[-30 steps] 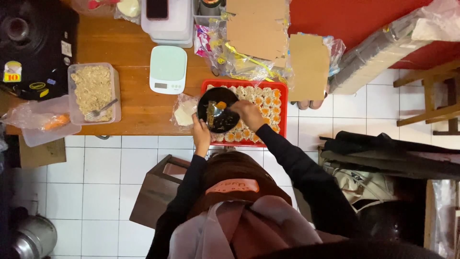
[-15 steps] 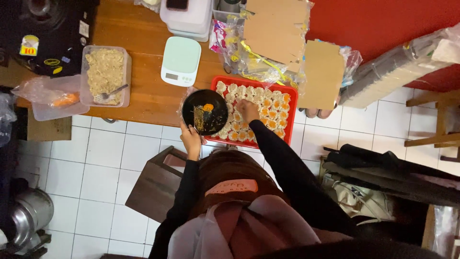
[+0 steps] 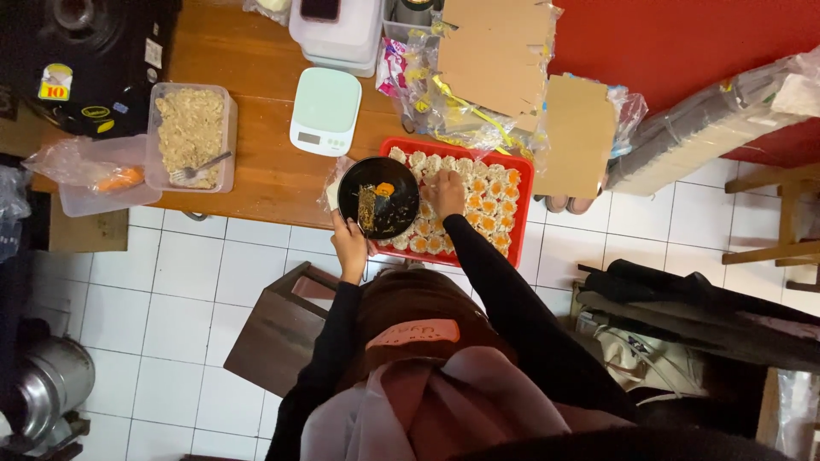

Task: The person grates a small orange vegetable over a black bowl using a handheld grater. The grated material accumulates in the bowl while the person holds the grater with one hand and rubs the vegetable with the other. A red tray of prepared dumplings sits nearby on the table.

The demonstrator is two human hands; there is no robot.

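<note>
near the middle of the frame, the left hand (image 3: pixel 348 248) grips a black bowl (image 3: pixel 378 197); the right hand (image 3: pixel 446 191), fingers curled, rests on the dumplings (image 3: pixel 478 205) in the red tray (image 3: pixel 523 192).

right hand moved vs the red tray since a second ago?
Yes. The right hand has shifted from the red tray's near-left part, by the black bowl, toward its middle, over the dumplings.
</note>
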